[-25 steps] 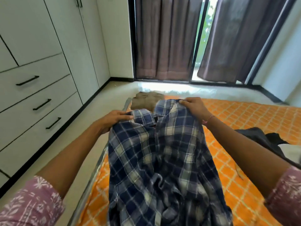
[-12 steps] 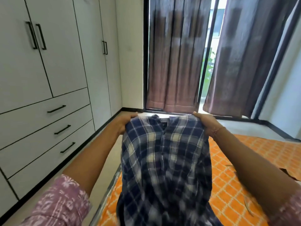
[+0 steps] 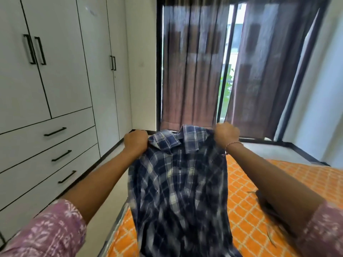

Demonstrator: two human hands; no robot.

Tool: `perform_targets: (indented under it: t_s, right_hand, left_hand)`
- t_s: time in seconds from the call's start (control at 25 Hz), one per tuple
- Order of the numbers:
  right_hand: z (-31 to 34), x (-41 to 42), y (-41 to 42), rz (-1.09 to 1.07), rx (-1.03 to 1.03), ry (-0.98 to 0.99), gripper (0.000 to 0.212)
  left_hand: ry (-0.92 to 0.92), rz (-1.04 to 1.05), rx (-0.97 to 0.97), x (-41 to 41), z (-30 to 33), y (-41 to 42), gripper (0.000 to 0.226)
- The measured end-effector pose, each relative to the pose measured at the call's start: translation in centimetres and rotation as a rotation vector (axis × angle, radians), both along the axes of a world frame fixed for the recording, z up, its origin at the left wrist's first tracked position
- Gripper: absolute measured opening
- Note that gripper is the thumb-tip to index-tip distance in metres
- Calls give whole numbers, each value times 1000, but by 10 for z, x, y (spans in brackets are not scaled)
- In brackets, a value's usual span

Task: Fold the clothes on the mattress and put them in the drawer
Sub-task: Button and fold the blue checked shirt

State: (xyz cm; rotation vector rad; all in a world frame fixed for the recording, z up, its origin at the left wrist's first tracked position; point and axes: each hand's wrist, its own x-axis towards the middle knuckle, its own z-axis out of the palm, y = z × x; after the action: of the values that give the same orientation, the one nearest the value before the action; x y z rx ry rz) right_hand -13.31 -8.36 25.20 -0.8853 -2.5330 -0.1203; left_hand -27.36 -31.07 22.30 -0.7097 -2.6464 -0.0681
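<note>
Shirt (image 3: pixel 180 184): blue-and-white plaid, collared, held up by its shoulders, hanging unfolded and blurred over the mattress edge.
Mattress (image 3: pixel 259 210): covered in orange lattice-patterned fabric, seen lower right.
Drawers (image 3: pixel 46 154): white, three stacked, black handles, closed, at left.

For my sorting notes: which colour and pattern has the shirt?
The shirt is dark blue and white plaid, best seen in the head view.

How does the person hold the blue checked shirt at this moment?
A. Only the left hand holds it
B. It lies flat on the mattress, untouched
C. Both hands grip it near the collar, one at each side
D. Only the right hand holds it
C: the left hand and the right hand each grip the checked shirt beside its collar, and it hangs over the mattress.
</note>
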Motion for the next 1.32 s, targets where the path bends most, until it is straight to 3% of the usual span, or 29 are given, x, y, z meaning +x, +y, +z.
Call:
perform_targets:
  t_s: [0.08,0.12,0.24,0.28,0.32,0.36,0.44,0.52,0.56,0.68,0.84,0.96,1.0,1.12,1.16,1.24,1.32]
  right_hand:
    - [3,2,14,-35,-149,113,26]
    - [4,4,20,-22,-259,134,26]
    - [4,9,29,58,-404,166,25]
    - [4,10,33,92,-438,268,25]
    - [8,11,37,119,-419,333,25]
    - [15,14,40,146,-365,390,27]
    - [33,22,47,222,-243,514,33]
    - [51,27,55,234,-64,578,36]
    - [58,28,59,190,4,534,33]
    - [70,27,60,12,-49,436,23]
    - [71,23,55,-5,-54,650,26]
    - [59,30,55,-20,-125,425,27]
    - [60,31,53,-25,-111,448,27]
    - [59,26,52,21,-17,622,26]
    - [56,25,51,18,-35,530,25]
    - [40,30,44,-29,-58,316,25]
    - [27,31,36,-29,-33,300,26]
  left_hand:
    - [-66,-3,220,1,2,-1,16]
    - [-194,8,378,0,-1,1,18]
    - [-934,5,976,6,-6,13,23]
    - [-1055,-14,1049,7,-8,18,23]
    - [-1009,-46,1001,4,-7,22,24]
    - [-810,-79,872,4,0,24,25]
    - [-258,-127,757,1,22,22,23]
    - [27,-215,798,0,53,18,25]
    - [84,-224,711,-2,67,17,25]
    - [54,-125,450,-7,82,22,22]
    - [210,-196,655,-5,80,27,37]
    - [129,-173,306,-7,60,22,36]
    - [153,-137,319,-7,60,21,34]
    - [261,-80,620,-3,68,21,33]
    - [210,-52,563,-1,69,21,29]
    - [80,27,186,5,52,19,25]
    - [-20,74,82,12,34,19,24]
